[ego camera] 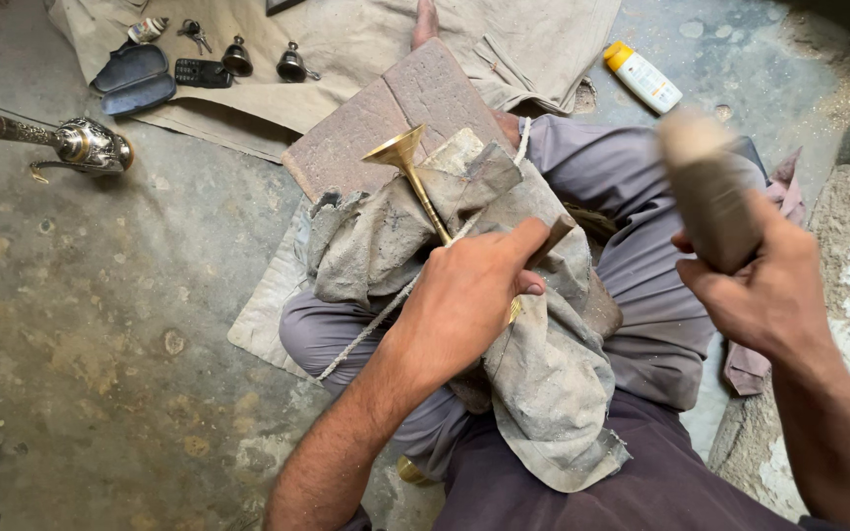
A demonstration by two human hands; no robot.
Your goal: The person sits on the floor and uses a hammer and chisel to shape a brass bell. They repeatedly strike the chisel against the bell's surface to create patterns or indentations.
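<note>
I sit cross-legged on the floor with a dirty grey cloth (543, 364) over my lap. My left hand (469, 295) presses a brass piece with a flared cup end (407, 157) down on the cloth; its thin stem runs under my fingers. My right hand (764, 280) is raised at the right, gripping a blurred, brownish wooden block or mallet (705, 187) held upright above my knee. A white cord (376, 320) runs along the cloth under my left wrist.
A flat brick slab (386, 123) lies beyond my knees on a tan sheet (346, 49). On the sheet are two small bells (266, 61), keys, a phone and dark cases. An ornate metal pipe (71, 143) lies at left; a white bottle with a yellow cap (643, 77) at top right.
</note>
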